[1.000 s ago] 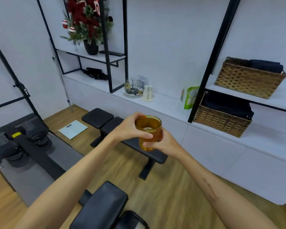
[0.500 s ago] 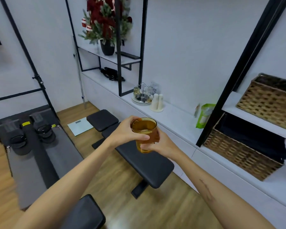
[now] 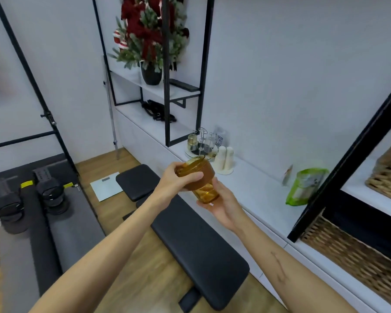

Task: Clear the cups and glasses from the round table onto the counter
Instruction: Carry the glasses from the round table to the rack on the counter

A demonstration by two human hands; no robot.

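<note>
I hold an amber glass (image 3: 204,185) with both hands in mid-air, in front of the white counter (image 3: 255,181). It looks like stacked amber glasses, the upper one tilted toward me. My left hand (image 3: 174,181) grips the upper rim, thumb across the front. My right hand (image 3: 224,204) cups the lower part from beneath and behind. The round table is out of view.
A tray of clear glasses (image 3: 201,143) and white paper cups (image 3: 224,160) stand on the counter beyond my hands, a green bag (image 3: 305,186) further right. A black padded bench (image 3: 190,233) lies between me and the counter. Wicker baskets (image 3: 352,258) fill the right shelves.
I have come closer to the counter and the view has swung left. The amber glass has tilted toward me, and my right hand has slid lower under it.
</note>
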